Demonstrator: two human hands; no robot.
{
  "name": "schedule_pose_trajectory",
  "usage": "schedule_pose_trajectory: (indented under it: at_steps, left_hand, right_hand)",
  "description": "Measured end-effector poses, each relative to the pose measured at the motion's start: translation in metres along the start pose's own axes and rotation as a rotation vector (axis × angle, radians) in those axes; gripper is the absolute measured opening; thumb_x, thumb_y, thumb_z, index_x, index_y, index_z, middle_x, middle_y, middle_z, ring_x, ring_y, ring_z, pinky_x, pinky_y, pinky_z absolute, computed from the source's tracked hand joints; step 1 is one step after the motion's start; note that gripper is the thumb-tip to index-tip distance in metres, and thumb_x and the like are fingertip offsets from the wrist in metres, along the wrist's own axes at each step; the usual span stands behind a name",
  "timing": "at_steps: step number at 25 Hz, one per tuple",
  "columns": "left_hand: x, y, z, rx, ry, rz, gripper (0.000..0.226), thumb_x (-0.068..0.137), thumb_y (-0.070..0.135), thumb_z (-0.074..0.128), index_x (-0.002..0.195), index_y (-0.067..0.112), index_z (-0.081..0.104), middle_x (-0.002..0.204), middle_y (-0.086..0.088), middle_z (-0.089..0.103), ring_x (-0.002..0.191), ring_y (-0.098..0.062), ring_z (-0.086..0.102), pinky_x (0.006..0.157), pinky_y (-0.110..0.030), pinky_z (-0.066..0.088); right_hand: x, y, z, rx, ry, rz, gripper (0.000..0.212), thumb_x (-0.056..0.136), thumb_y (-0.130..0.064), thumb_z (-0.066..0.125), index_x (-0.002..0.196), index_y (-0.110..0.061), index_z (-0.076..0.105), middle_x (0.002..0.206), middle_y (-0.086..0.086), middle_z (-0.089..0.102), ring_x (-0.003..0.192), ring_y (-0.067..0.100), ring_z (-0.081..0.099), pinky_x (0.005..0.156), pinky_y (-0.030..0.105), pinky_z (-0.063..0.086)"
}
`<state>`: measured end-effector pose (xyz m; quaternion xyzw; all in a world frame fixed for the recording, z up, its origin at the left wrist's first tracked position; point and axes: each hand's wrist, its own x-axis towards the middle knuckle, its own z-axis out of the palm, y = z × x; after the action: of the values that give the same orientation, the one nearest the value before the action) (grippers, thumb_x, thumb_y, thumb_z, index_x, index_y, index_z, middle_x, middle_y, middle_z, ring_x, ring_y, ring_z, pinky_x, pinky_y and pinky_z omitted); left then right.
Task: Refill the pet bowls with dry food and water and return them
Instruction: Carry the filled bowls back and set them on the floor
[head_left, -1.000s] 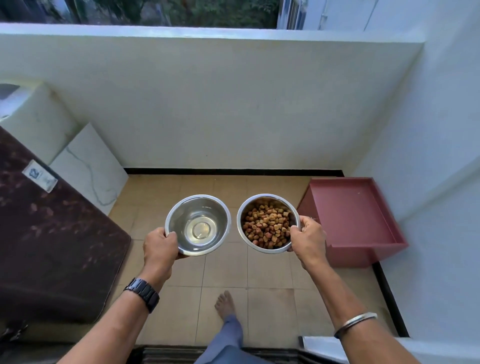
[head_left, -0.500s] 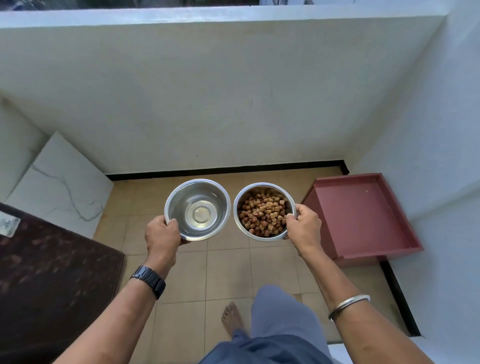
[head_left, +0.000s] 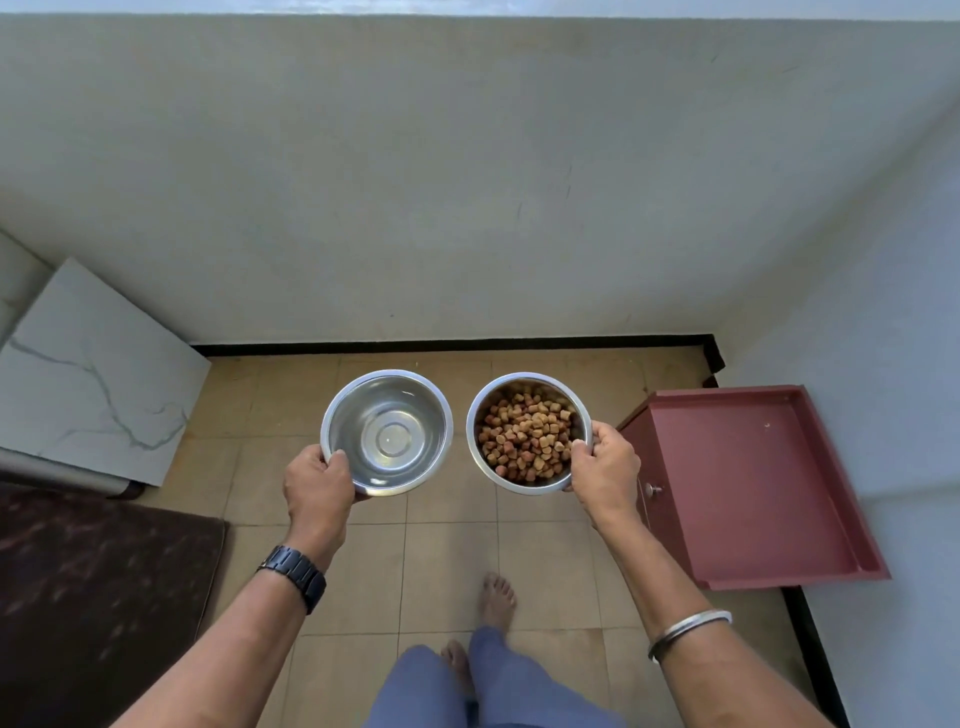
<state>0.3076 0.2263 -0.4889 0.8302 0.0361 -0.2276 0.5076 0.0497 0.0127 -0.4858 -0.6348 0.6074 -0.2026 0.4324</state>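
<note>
Both bowls moved apart since earlier: left hand (head_left: 318, 483) fingers grip the water bowl (head_left: 387, 432) rim, right hand (head_left: 605, 465) grips the food bowl (head_left: 529, 433), arms outstretched above the floor (head_left: 452, 545).

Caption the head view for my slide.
Left hand carries the water bowl, right hand the kibble bowl, above a tiled floor.

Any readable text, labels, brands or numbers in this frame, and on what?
None can be read.
Water bowl and food bowl: plain steel, no marking visible.
Watch on the left wrist: no face or brand visible.
Red cabinet, marble slab: no labels.
</note>
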Motion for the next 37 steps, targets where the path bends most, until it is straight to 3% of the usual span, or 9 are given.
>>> schedule_pose_trajectory:
  at_steps: [4,7,10,15,19,24,30,34,37]
  left_hand:
    - [0.047,-0.017,0.033,0.027,0.026,-0.021,0.012,0.101,0.001,0.058,0.098,-0.005,0.067,0.094,-0.021,0.071,0.074,-0.032,0.074,0.046,-0.032,0.064]
    - [0.085,-0.04,0.063,0.039,0.022,-0.05,0.011,0.102,0.004,0.058,0.098,-0.001,0.067,0.09,-0.017,0.071,0.08,-0.036,0.075,0.049,-0.034,0.065]
    - [0.127,-0.075,0.099,0.033,0.013,-0.093,0.011,0.104,0.002,0.057,0.103,-0.002,0.067,0.092,-0.016,0.07,0.077,-0.03,0.073,0.047,-0.029,0.064]
    - [0.209,-0.165,0.164,0.08,-0.005,-0.087,0.021,0.103,0.001,0.058,0.082,0.006,0.056,0.083,-0.013,0.064,0.073,-0.03,0.069,0.045,-0.029,0.062]
    - [0.281,-0.251,0.215,0.078,-0.032,-0.113,0.013,0.102,-0.001,0.058,0.098,-0.013,0.06,0.087,-0.016,0.065,0.078,-0.032,0.07,0.048,-0.033,0.064]
    - [0.367,-0.357,0.275,0.061,-0.052,-0.131,0.011,0.103,-0.002,0.058,0.101,-0.012,0.06,0.092,-0.019,0.066,0.079,-0.032,0.071,0.049,-0.032,0.065]
    - [0.45,-0.464,0.33,0.099,-0.083,-0.137,0.012,0.106,0.002,0.059,0.106,-0.007,0.066,0.109,-0.034,0.073,0.083,-0.038,0.073,0.073,-0.053,0.068]
    - [0.479,-0.51,0.353,0.107,-0.106,-0.148,0.009,0.104,0.004,0.061,0.102,-0.003,0.067,0.111,-0.038,0.071,0.092,-0.046,0.075,0.075,-0.062,0.068]
    - [0.495,-0.535,0.363,0.122,-0.124,-0.144,0.014,0.101,0.008,0.062,0.099,-0.006,0.065,0.107,-0.04,0.07,0.088,-0.046,0.075,0.073,-0.066,0.068]
  right_hand:
    - [0.05,0.022,0.034,-0.029,-0.002,0.018,0.019,0.097,-0.008,0.061,0.1,-0.022,0.073,0.087,0.005,0.076,0.072,0.022,0.079,0.05,0.043,0.067]
    - [0.087,0.052,0.073,-0.044,0.006,0.034,0.019,0.092,-0.015,0.062,0.093,-0.033,0.068,0.084,-0.004,0.075,0.079,0.026,0.077,0.063,0.052,0.067]
    - [0.122,0.092,0.12,-0.023,-0.011,0.08,0.016,0.093,-0.013,0.065,0.1,-0.025,0.072,0.086,0.002,0.076,0.083,0.027,0.076,0.07,0.052,0.067]
    - [0.178,0.18,0.212,0.06,-0.045,0.135,0.019,0.093,-0.016,0.06,0.104,-0.028,0.07,0.097,0.009,0.078,0.087,0.034,0.079,0.055,0.05,0.067]
    - [0.226,0.26,0.286,0.085,-0.037,0.198,0.022,0.098,-0.009,0.06,0.109,-0.026,0.068,0.098,0.015,0.077,0.083,0.034,0.079,0.051,0.047,0.067]
    - [0.286,0.358,0.37,0.095,-0.011,0.225,0.024,0.1,-0.003,0.059,0.112,-0.023,0.068,0.099,0.015,0.077,0.081,0.033,0.079,0.05,0.042,0.066]
    - [0.344,0.452,0.448,0.016,-0.018,0.218,0.023,0.099,-0.006,0.061,0.112,-0.024,0.067,0.096,0.014,0.077,0.084,0.035,0.079,0.055,0.053,0.068]
    - [0.363,0.489,0.483,-0.011,-0.035,0.227,0.023,0.099,-0.007,0.063,0.117,-0.021,0.069,0.095,0.004,0.075,0.089,0.031,0.078,0.069,0.057,0.069]
    - [0.371,0.506,0.5,-0.022,-0.029,0.259,0.026,0.101,-0.006,0.063,0.124,-0.014,0.069,0.094,-0.002,0.071,0.092,0.031,0.077,0.071,0.059,0.069]
